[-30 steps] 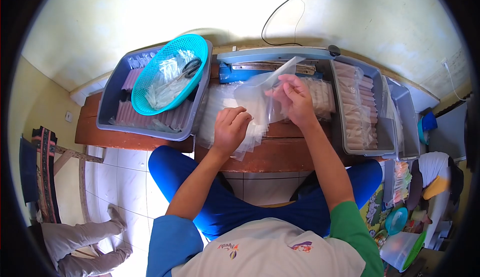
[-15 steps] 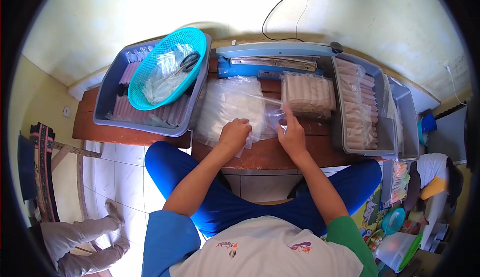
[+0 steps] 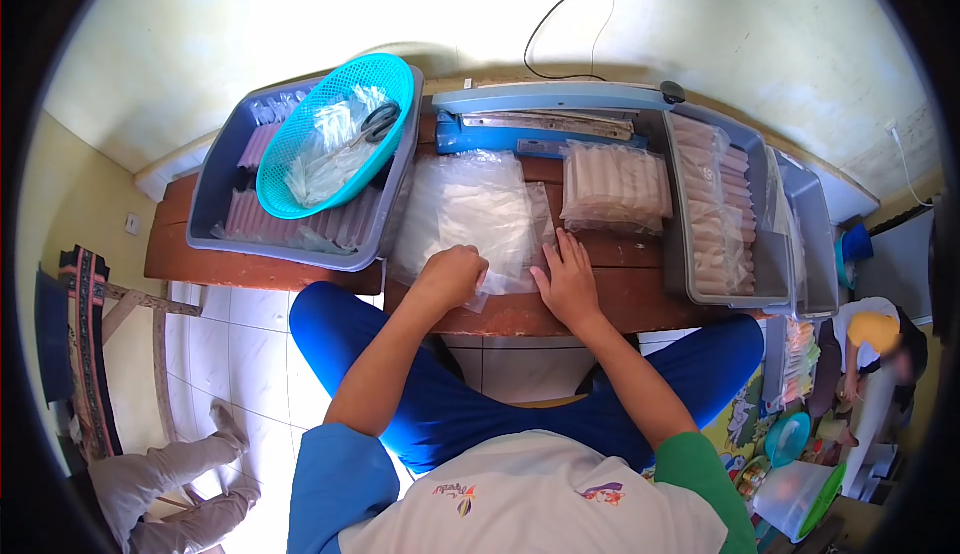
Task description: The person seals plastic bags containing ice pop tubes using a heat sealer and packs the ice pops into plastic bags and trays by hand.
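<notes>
A pile of clear plastic bags (image 3: 480, 204) lies flat on the brown wooden table (image 3: 625, 284) in front of me. My left hand (image 3: 455, 274) rests on the pile's lower edge with its fingers curled in; whatever is in them is hidden. My right hand (image 3: 568, 282) lies flat at the pile's right edge, fingers apart, touching the rim of a bag that sticks out there. Just beyond it sits a packed bundle of pinkish-brown sticks (image 3: 616, 187) in clear plastic. Behind the pile stands a blue bag sealer (image 3: 545, 142).
At left a grey-purple tub (image 3: 345, 262) of packed sticks carries a turquoise basket (image 3: 270, 179) with plastic scraps and scissors (image 3: 380, 122). Grey tubs (image 3: 735, 302) with more packs stand at right. One person (image 3: 875, 339) sits at far right; another's legs (image 3: 190, 464) show at lower left.
My right hand has come down and slightly left, its fingers spreading flat. The bag it was handling now lies flat at the pile's right side. My left hand has shifted slightly left and down.
</notes>
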`<state>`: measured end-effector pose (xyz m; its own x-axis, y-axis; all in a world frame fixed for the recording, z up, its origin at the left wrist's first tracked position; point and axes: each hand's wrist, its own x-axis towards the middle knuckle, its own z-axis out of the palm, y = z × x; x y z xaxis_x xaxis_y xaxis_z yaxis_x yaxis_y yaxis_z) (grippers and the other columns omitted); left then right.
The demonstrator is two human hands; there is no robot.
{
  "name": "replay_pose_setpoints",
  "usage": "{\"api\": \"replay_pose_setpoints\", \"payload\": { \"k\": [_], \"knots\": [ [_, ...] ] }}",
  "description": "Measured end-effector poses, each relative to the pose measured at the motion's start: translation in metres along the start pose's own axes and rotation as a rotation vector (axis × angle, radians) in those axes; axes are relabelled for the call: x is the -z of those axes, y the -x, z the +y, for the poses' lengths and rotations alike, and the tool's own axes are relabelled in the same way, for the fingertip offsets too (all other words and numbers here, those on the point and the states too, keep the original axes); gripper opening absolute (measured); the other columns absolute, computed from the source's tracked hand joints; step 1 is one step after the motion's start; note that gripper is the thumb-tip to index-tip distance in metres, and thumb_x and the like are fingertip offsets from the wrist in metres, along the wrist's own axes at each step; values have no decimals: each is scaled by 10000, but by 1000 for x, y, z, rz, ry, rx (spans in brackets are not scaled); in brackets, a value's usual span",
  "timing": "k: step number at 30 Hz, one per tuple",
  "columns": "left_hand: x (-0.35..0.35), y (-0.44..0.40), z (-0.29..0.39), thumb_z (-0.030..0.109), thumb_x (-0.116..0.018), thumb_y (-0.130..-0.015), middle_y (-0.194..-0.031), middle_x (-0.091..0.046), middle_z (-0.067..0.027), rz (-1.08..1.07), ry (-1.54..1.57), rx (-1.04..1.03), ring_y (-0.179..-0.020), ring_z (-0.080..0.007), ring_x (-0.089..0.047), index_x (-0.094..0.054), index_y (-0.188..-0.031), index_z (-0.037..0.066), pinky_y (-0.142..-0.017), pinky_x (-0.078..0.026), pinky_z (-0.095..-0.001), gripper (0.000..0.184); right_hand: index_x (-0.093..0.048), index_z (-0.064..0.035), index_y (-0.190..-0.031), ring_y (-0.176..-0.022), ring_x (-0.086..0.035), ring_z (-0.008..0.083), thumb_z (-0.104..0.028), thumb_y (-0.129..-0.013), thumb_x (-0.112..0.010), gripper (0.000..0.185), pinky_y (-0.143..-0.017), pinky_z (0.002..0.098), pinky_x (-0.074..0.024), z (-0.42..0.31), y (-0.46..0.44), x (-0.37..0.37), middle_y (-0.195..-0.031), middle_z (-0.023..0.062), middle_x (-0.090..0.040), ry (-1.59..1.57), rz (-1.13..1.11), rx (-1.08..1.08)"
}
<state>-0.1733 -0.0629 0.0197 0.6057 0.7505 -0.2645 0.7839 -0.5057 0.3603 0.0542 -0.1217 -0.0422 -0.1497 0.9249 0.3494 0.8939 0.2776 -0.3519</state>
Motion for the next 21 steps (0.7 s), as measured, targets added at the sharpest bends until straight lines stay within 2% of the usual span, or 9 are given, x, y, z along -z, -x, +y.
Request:
{"api": "replay_pose_setpoints", "payload": {
  "k": [4,9,12,16,18,19,21],
  "knots": [
    [-5,-4,8,71,-722,-664,-997,-626,-55,120,-3,-57,-987,-285,-606,-631,-756,88,-784,-503,-402,130,-547,45,-1204,-1256,-412,418,-275,-832,-640,499,-1065,528,-306,4,-1,2,-1357,263,-436,38,-6,-62],
    [-11,-5,21,135,-762,-675,-1242,-583,-105,156,-94,-56,-1131,-295,-562,-679,-889,75,-866,-496,-402,237,-533,36,-1222,-1252,-419,406,-277,-832,-637,511,-1058,533,-310,13,1,0,-1342,252,-454,101,19,-66],
    [-7,-4,23,188,-775,-687,-1327,-540,-137,107,-62,-52,-1193,-305,-527,-692,-962,79,-914,-480,-396,307,-523,22,-1241,-1255,-420,397,-275,-839,-632,512,-1058,536,-308,15,2,3,-1339,247,-457,73,19,-59],
    [-9,-5,20,233,-779,-699,-1299,-558,-159,239,29,-112,-1169,-323,-543,-691,-976,72,-936,-464,-398,332,-548,10,-1200,-1222,-451,383,-250,-842,-633,451,-1052,527,-318,13,0,18,-1291,235,-497,9,51,-72],
    [-4,-7,26,233,-764,-735,-1246,-591,-178,325,225,-112,-1136,-339,-563,-685,-979,61,-939,-459,-391,309,-559,7,-1180,-1206,-465,374,-238,-841,-637,425,-1051,520,-323,10,0,33,-1269,225,-515,-14,66,-82],
    [-1,-9,31,233,-764,-735,-1246,-591,-178,324,221,-122,-1136,-339,-563,-685,-979,61,-939,-459,-391,309,-571,2,-1153,-1181,-485,364,-223,-836,-641,395,-1047,508,-333,8,-1,43,-1242,213,-534,-35,97,-64],
    [6,-12,44,215,-747,-774,-1133,-649,-172,416,456,-144,-1069,-327,-602,-681,-973,45,-914,-464,-381,270,-582,-3,-1126,-1157,-504,354,-208,-831,-646,365,-1044,496,-344,7,0,64,-1215,201,-553,-51,136,-58]
  ]
}}
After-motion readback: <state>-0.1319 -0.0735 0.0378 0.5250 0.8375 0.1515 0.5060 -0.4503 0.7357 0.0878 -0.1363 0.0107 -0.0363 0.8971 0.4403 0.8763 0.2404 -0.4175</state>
